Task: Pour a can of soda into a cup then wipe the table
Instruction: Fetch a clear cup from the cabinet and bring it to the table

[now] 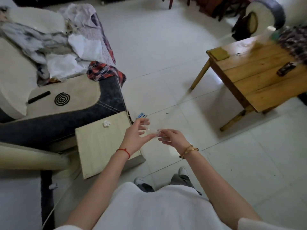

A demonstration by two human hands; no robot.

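Observation:
A clear plastic cup [150, 130], faint and blurred, hangs in the air between my two hands, above the white floor. My left hand [136, 136], with a red string at the wrist, curls its thumb and spread fingers around one side of the cup. My right hand [172, 137], with a gold bangle at the wrist, pinches the cup's other end with its fingertips. The wooden table [259, 80] stands apart at the right. No soda can is clearly visible; something pale and blurred [269, 32] stands at the table's far edge.
On the wooden table lie a yellow pad [219, 53], a small dark object [285, 69] and a patterned cloth [295, 42]. A pale low side table [99, 146] by my left hand bears a crumpled tissue [106, 124]. A sofa [66, 113] heaped with clothes fills the left.

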